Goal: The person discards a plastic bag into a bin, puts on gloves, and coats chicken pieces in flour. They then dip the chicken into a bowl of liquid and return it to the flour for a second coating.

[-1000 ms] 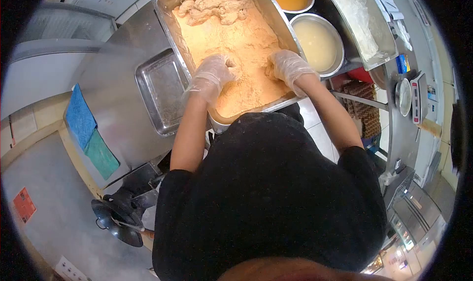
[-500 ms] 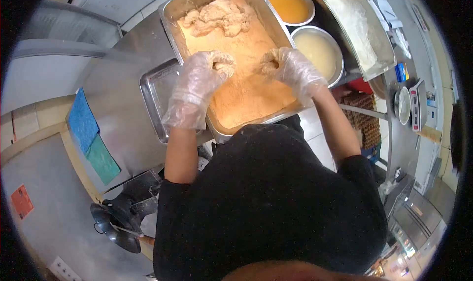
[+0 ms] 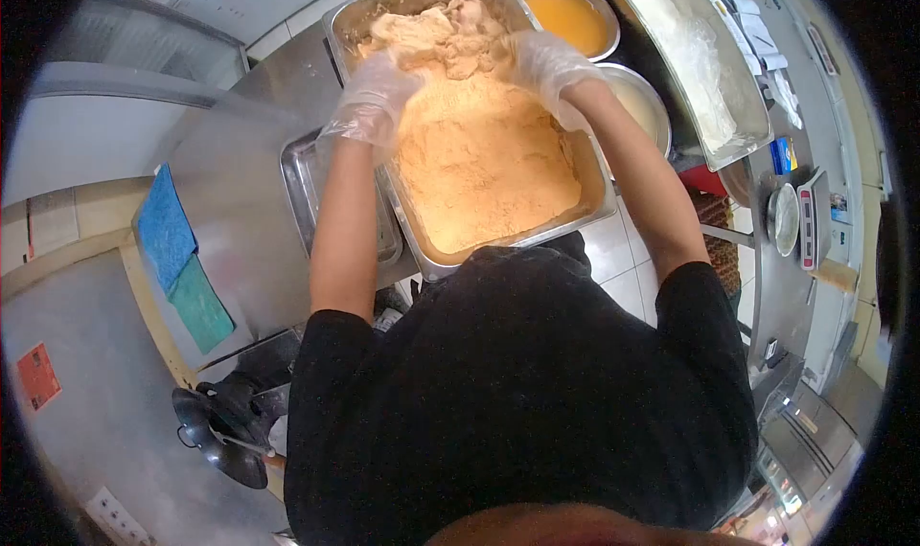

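Note:
A deep steel pan (image 3: pixel 598 190) in front of me holds a bed of orange-tan breading flour (image 3: pixel 484 187). Lumpy, flour-coated pieces (image 3: pixel 426 34), which look like chicken, are heaped at its far end. Both my hands wear clear plastic gloves. At the left side of the heap is my left hand (image 3: pixel 380 88), its fingers blurred and partly lost against the flour. Along the heap's right edge my right hand (image 3: pixel 548 65) reaches in, also smeared by motion. Whether either hand grips a piece is not visible.
Right of the pan stand a bowl of orange liquid (image 3: pixel 565 21) and a bowl of pale liquid (image 3: pixel 640 105). Beyond them is a long pan of white flour (image 3: pixel 685 53). A shallow steel tray (image 3: pixel 299 196) lies at left, near a blue cloth (image 3: pixel 165 225). A scale (image 3: pixel 815 222) stands far right.
Both hands have moved away from me, from the middle of the pan to the heap at its far end. Earlier, their fingers were curled around coated pieces over the flour.

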`<state>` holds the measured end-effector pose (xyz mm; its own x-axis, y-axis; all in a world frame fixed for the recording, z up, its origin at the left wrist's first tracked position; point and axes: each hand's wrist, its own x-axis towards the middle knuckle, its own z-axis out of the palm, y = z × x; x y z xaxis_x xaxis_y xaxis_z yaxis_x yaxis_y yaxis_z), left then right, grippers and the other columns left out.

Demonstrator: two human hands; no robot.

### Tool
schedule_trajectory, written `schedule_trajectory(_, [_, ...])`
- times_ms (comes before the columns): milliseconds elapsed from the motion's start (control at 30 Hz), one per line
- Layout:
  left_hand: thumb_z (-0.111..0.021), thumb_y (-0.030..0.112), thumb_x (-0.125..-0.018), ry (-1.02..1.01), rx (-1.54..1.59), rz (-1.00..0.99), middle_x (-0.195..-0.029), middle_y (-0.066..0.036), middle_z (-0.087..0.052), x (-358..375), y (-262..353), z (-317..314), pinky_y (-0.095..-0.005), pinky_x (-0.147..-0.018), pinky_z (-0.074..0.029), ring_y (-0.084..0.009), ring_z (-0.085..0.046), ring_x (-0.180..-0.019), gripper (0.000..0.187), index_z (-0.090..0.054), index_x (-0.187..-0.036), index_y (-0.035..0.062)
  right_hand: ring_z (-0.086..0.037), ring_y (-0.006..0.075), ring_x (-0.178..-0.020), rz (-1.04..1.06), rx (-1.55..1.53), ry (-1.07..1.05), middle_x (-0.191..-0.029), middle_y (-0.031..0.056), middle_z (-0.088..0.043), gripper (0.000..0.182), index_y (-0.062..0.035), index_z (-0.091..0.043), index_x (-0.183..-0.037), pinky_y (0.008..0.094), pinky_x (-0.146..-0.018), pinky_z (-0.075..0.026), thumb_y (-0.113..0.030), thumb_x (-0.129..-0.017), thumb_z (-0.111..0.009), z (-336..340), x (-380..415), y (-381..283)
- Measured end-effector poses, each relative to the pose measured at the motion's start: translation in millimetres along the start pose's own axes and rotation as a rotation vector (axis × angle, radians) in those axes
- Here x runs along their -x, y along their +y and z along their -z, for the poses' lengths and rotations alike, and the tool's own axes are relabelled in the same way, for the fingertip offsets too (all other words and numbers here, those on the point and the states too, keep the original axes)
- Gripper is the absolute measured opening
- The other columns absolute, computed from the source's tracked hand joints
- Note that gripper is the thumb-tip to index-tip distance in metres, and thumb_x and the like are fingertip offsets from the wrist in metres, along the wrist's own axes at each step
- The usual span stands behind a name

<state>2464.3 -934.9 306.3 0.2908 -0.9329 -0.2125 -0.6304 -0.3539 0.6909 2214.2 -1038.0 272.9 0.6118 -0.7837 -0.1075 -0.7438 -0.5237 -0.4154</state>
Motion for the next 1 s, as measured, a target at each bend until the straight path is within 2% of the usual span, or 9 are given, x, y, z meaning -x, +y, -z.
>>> schedule_trajectory(133, [-0.084, 0.029, -0.084, -0.434, -0.261, 0.007, -0.15, -0.022, -0.059, 11.4, -45.3, -58.7, -0.038, -0.119, -0.043, -0.0313, -0.058, -0.139, 0.073, -0.058, -0.149, 0.0043, -0.073, 0.0338, -0.108, -0.003, 0.182, -0.483, -0.121, 0.0181, -0.075, 0.071, -0.0106, -0.067, -0.134, 0.0418, -0.096, -0.057, -0.047, -0.077, -0.088, -58.0, 19.7, 0.0])
schedule_trajectory(267, [-0.086, 0.03, -0.08, -0.536, -0.646, -0.238, -0.148, -0.025, -0.059, 17.8, -61.1, -115.8, -0.0416, -0.115, -0.048, -0.0336, -0.06, -0.137, 0.088, -0.048, -0.155, 0.0046, -0.068, 0.0376, -0.118, 0.077, 0.177, -0.323, -0.135, 0.0218, -0.067, 0.093, -0.0092, -0.061, -0.141, 0.0432, -0.099, -0.055, -0.055, -0.066, -0.092, -89.0, 53.4, -40.3])
schedule_trajectory(367, [-0.093, 0.032, -0.069, -0.844, -0.807, 0.02, -0.156, -0.021, -0.053, 32.3, -55.9, -137.8, -0.0425, -0.109, -0.053, -0.036, -0.062, -0.132, 0.101, -0.046, -0.154, 0.0046, -0.069, 0.0339, -0.121, 0.079, 0.313, -0.456, -0.134, 0.0237, -0.068, 0.095, -0.0073, -0.066, -0.135, 0.0468, -0.099, -0.057, -0.065, -0.064, -0.09, -104.1, 68.5, -51.1])
schedule_trajectory(467, [-0.088, 0.028, -0.074, -0.559, -0.84, -0.072, -0.141, -0.021, -0.066, 77.6, -26.1, -121.4, -0.0433, -0.101, -0.058, -0.0342, -0.068, -0.123, 0.073, -0.062, -0.138, 0.0032, -0.068, 0.0346, -0.122, 0.096, 0.316, -0.577, -0.135, 0.022, -0.067, 0.096, -0.009, -0.063, -0.14, 0.0478, -0.1, -0.056, -0.062, -0.065, -0.09, -91.1, 92.5, -62.7])
schedule_trajectory(567, [-0.065, 0.025, -0.097, -0.345, -0.621, -0.004, -0.133, -0.02, -0.07, 78.2, -69.3, -160.1, -0.0477, -0.099, -0.058, -0.0353, -0.072, -0.115, 0.033, -0.074, -0.122, 0.0061, -0.068, 0.035, -0.121, -0.023, 0.297, -0.513, -0.136, 0.0225, -0.065, 0.069, -0.0096, -0.067, -0.135, 0.0475, -0.101, -0.056, -0.05, -0.081, -0.082, -87.8, 106.2, -74.7])
schedule_trajectory(633, [-0.062, 0.023, -0.098, -0.408, -0.591, -0.022, -0.128, -0.021, -0.072, 80.2, -68.9, -150.6, -0.048, -0.097, -0.058, -0.0359, -0.073, -0.112, 0.031, -0.074, -0.121, 0.006, -0.074, 0.0381, -0.105, 0.002, 0.246, -0.333, -0.123, 0.027, -0.07, 0.046, -0.0037, -0.067, -0.128, 0.047, -0.088, -0.061, -0.031, -0.091, -0.071, -117.9, 102.2, -62.4])
schedule_trajectory(800, [-0.06, 0.018, -0.097, -0.39, -0.513, 0.061, -0.119, -0.023, -0.074, 72.0, -67.3, -139.3, -0.0474, -0.096, -0.058, -0.0378, -0.073, -0.11, 0.03, -0.074, -0.12, 0.0053, -0.076, 0.0393, -0.097, -0.039, 0.246, -0.287, -0.104, 0.0236, -0.076, 0.028, -0.0053, -0.076, -0.111, 0.0466, -0.084, -0.061, -0.021, -0.094, -0.061, -112.1, 81.0, -43.9])
schedule_trajectory(933, [-0.075, 0.037, -0.087, -0.622, -0.936, -0.445, -0.118, -0.024, -0.074, 70.8, -35.1, -92.5, -0.0459, -0.097, -0.057, -0.0384, -0.073, -0.109, 0.046, -0.075, -0.12, 0.0038, -0.077, 0.0369, -0.091, -0.038, 0.326, -0.357, -0.096, 0.02, -0.079, 0.02, -0.0074, -0.081, -0.09, 0.0442, -0.083, -0.062, -0.022, -0.089, -0.067, -78.1, 79.2, -36.1])
schedule_trajectory(1000, [-0.08, 0.044, -0.082, -0.718, -1.02, -0.595, -0.118, -0.025, -0.074, 87.6, -11.6, -76.6, -0.045, -0.098, -0.057, -0.0387, -0.072, -0.11, 0.055, -0.075, -0.118, 0.0031, -0.077, 0.0368, -0.095, -0.037, 0.268, -0.442, -0.101, 0.0193, -0.079, 0.022, -0.0061, -0.08, -0.096, 0.0439, -0.085, -0.061, -0.023, -0.088, -0.068, -51.4, 89.6, -44.2])
